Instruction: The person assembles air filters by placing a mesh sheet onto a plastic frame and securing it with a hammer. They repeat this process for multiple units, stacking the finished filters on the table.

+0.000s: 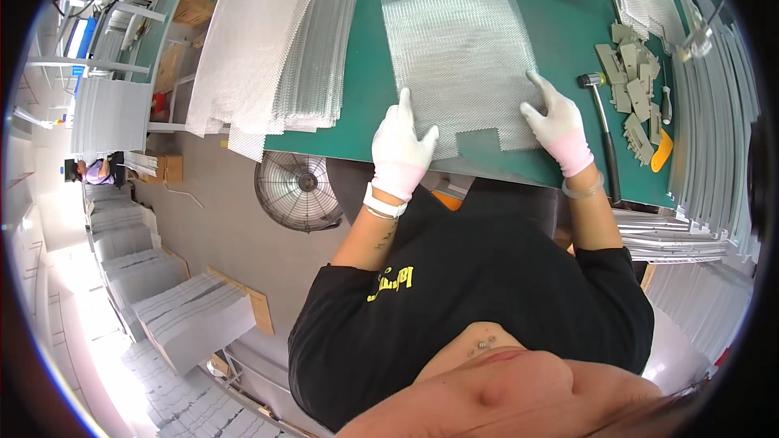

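A silvery mesh sheet (458, 57) with a rectangular notch in its near edge lies on the green table (560, 28) in front of me. My left hand (402, 146), in a white glove, rests at the sheet's near left corner, its index finger stretched along the side and its thumb apart. On the other side, my gloved right hand (560, 126) touches the right edge with fingers and thumb spread. Both hands are open. Whether more sheets lie beneath this one, I cannot tell.
A tall stack of mesh sheets (312, 57) stands at the left. To the right lie a hammer (604, 126), several grey-beige plastic pieces (639, 89), a screwdriver (666, 105) and an orange-yellow tool (662, 151). Long metal strips (710, 113) line the right side. A floor fan (300, 191) stands below.
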Available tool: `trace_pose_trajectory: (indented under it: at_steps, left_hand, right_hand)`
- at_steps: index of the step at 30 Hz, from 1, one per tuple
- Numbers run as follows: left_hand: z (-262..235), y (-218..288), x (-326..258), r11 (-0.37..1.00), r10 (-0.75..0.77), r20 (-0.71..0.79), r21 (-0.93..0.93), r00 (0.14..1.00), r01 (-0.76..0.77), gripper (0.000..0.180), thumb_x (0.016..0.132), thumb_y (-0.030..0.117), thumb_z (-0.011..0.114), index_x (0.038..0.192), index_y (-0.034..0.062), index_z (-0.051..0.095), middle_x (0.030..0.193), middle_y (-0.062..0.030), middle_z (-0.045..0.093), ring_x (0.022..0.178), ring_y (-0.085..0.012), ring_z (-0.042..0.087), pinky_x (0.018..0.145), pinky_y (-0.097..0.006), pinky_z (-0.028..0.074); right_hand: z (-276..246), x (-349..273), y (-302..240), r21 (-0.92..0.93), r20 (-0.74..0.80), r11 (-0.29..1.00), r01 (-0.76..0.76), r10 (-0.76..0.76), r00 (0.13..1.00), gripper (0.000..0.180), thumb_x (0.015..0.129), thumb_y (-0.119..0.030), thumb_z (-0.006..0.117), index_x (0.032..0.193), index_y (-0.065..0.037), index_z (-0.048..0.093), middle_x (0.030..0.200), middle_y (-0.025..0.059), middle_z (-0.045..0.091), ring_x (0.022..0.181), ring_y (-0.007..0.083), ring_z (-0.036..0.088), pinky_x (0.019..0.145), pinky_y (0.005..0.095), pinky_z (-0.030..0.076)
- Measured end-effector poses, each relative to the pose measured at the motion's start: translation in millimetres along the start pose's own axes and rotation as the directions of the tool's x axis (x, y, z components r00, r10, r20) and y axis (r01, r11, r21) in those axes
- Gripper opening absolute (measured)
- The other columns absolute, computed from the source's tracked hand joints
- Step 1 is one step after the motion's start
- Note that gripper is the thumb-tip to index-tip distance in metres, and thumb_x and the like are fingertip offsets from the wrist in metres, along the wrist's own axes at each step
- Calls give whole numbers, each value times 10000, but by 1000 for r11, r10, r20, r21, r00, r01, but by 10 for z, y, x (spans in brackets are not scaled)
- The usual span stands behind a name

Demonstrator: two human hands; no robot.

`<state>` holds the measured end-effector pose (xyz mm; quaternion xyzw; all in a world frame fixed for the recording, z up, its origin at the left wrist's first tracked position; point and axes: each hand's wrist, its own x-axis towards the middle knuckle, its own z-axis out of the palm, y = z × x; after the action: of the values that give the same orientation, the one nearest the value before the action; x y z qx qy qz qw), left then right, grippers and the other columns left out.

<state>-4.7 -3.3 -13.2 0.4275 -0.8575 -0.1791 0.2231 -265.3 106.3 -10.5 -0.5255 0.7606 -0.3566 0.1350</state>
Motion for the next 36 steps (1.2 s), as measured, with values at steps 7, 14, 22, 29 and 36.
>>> trace_pose_trajectory:
  at_steps: [7, 14, 22, 29, 36]
  left_hand:
    - [83, -67, 3, 997, -70, 76, 25, 995, 68, 796, 803, 248, 770, 1432, -81, 407, 1086, -187, 591, 1018, -344, 597, 899, -407, 500]
    - [100, -137, 25, 1000, -22, 45, 4, 999, 22, 778, 793, 249, 781, 1417, -66, 441, 1070, -183, 597, 1005, -348, 600, 888, -409, 503]
    - [189, -202, -78, 999, 23, -26, -33, 999, -24, 791, 781, 200, 809, 1422, -66, 431, 1044, -167, 591, 956, -321, 603, 841, -393, 509]
    - [161, -198, -63, 999, 18, -3, -36, 1000, -18, 816, 760, 221, 823, 1421, -61, 437, 1086, -204, 575, 987, -365, 586, 894, -419, 494]
    - [-59, -157, 120, 973, -62, 182, 229, 981, 19, 834, 765, 412, 778, 1466, 84, 467, 1491, -252, 378, 1385, -438, 341, 1147, -568, 259]
  right_hand:
    - [107, -9, 74, -171, 27, 985, -18, 23, 999, 523, 879, -247, 669, 1357, -71, 551, 1174, 198, 664, 1076, 362, 640, 931, 411, 516]
    - [32, 68, -17, -266, 132, 960, -81, 120, 984, 494, 887, -292, 654, 1337, -108, 569, 1047, 190, 675, 997, 365, 650, 890, 434, 519]
    - [56, -29, 117, -270, 63, 961, 58, -42, 997, 528, 893, -361, 656, 1355, -126, 555, 998, 150, 648, 919, 334, 654, 821, 411, 532]
    - [37, 35, 117, -281, 121, 960, 7, 28, 992, 512, 888, -364, 649, 1334, -124, 578, 991, 160, 662, 934, 348, 657, 833, 425, 529]
    - [-650, 685, 395, -226, 57, 973, -46, 61, 997, 397, 871, -372, 633, 1108, -60, 701, 1068, 191, 705, 1012, 356, 664, 906, 405, 521]
